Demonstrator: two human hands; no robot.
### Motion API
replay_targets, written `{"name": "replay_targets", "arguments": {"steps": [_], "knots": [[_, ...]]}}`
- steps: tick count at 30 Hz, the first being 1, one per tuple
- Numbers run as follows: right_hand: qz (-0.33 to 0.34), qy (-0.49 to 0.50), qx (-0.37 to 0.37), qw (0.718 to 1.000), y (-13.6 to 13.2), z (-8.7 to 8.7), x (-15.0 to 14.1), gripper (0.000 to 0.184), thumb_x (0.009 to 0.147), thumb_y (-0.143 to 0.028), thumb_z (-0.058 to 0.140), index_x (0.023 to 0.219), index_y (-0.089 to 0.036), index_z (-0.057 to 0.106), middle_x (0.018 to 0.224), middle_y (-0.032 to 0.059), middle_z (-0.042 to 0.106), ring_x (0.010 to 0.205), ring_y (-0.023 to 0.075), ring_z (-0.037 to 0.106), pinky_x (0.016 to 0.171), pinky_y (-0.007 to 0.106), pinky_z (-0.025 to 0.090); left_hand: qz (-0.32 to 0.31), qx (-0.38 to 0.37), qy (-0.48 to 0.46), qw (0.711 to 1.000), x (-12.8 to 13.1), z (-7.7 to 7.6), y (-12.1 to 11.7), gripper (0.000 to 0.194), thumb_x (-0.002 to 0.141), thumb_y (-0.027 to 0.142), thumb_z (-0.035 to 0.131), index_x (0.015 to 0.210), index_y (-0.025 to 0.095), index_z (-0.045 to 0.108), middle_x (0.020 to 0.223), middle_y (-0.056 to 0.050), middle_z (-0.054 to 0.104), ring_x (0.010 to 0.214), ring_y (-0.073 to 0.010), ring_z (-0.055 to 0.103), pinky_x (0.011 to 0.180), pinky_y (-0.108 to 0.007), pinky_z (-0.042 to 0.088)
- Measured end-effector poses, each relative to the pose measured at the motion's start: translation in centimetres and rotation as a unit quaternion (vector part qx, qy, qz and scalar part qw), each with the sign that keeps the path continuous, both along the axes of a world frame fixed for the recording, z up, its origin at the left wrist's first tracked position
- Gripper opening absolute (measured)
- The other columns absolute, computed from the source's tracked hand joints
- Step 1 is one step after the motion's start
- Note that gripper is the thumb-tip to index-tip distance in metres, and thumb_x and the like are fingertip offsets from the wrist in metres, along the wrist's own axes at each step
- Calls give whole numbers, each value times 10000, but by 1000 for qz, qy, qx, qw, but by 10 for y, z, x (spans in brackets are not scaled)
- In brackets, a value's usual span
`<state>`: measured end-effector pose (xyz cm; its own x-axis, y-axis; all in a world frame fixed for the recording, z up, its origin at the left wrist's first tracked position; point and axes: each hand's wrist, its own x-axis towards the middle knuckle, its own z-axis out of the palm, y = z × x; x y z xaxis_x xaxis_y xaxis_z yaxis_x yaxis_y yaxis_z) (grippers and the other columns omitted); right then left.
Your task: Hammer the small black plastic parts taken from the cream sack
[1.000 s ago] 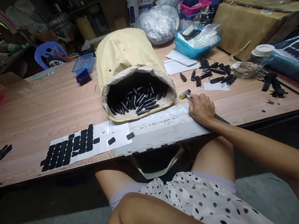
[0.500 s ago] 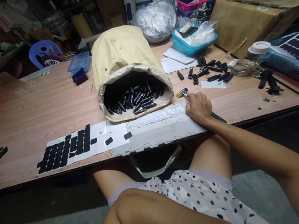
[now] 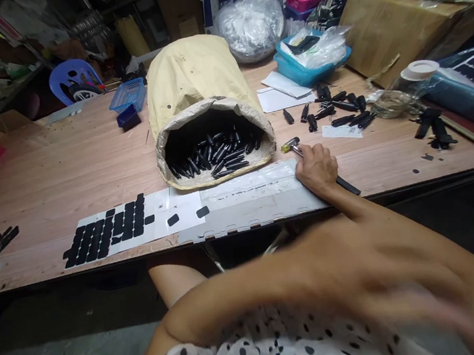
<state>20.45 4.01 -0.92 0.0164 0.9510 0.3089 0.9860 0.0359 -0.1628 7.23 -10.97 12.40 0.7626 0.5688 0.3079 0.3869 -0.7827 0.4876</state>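
My right hand [image 3: 317,170] rests at the table's front edge, its fingers wrapped round a small hammer [image 3: 290,145] with a yellowish head end; the dark handle sticks out behind the hand. My left hand [image 3: 391,273] crosses over my right forearm, smeared by motion, so its fingers are unclear. In front of me lies a cream sack [image 3: 193,69], its mouth toward me, holding several black pointed parts [image 3: 220,153]. A grey cardboard strip [image 3: 243,220] lies under my right hand. To its left is a white sheet with black stickers [image 3: 107,231].
Loose black parts [image 3: 343,103] lie on the table [image 3: 97,156] to the right. Behind them stand a blue basket [image 3: 314,67] with plastic bags and a cardboard box [image 3: 414,29]. A light blue basket [image 3: 127,96] and a small dark blue tray [image 3: 128,117] sit left of the sack.
My left arm has swung up and forward, bringing the left hand into view across my right forearm. My right hand keeps its grip on the hammer in the same place.
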Motion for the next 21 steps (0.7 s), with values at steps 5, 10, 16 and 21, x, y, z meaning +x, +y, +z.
{"name": "replay_targets", "arguments": {"steps": [5,10,16,21], "knots": [[-7,21,5,1000,0,0,-5,406,883,-238,453,1259,-173,591,1083,170,562,1012,321,480,797,399,369,410,-23,9,912,-102,-38,96,187,952,313,566,951,246,741,955,-35,742,926,-212,628,906,-364,506],[1,35,15,999,1,1,-8,405,869,-238,469,1246,-165,597,1063,172,560,1005,321,472,796,404,369,460,-54,139,875,-158,-78,134,107,819,227,682,898,261,745,955,-36,732,991,-264,583,910,-380,469],[-4,19,-6,1000,0,5,-5,410,887,-237,454,1268,-168,588,1085,172,559,1007,323,491,796,403,378,461,-68,137,874,-160,-92,127,119,776,246,721,893,251,742,959,-61,682,1016,-284,541,900,-390,448],[-5,10,-8,1000,0,6,-5,412,891,-239,454,1278,-173,579,1082,165,556,1019,323,493,790,391,377,433,-57,82,896,-133,-80,114,132,832,283,698,960,257,714,995,-39,681,985,-257,536,895,-386,435]]}}
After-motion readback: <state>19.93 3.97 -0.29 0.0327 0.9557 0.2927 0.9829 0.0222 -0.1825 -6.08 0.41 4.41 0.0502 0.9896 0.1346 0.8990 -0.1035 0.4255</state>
